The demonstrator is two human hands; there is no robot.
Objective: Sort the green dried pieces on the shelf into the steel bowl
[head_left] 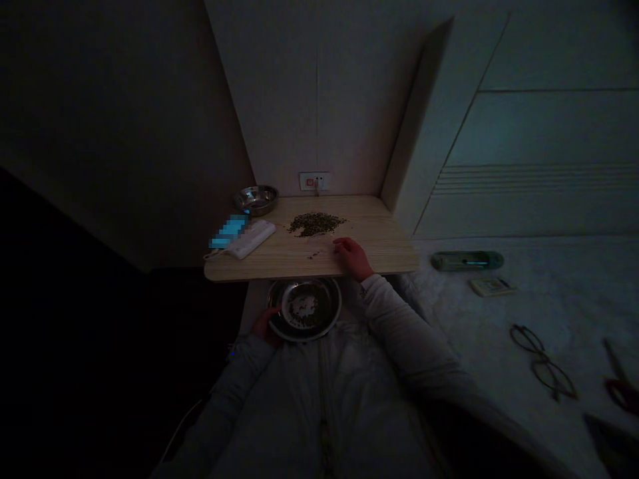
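Fingers of the right hand [353,258] bent, just over the near part of the wooden tabletop; too dim to tell if they pinch anything. Grain pile [315,224], small and dark green, lies spread on the tabletop [382,236], far side of that hand, slightly left. Few stray grains [313,255] sit nearer, left of the fingertips. Left hand [265,327] grips the left rim of a metal bowl [333,303], which is below the near edge of the tabletop, by the person's lap; more grains show inside, around a pale patch.

Far left on the tabletop: smaller steel bowl [256,199]. Nearer, a white power strip [252,239], with a lit phone [229,232] beside it on the left. Wall socket [314,181] behind the far edge, plug in it.

Right side, pale bedding [449,306]: greenish clear case [466,260], small flat pack [492,287] nearer, then eyeglasses [543,362], scissors [622,392] at far right, partly blurred.
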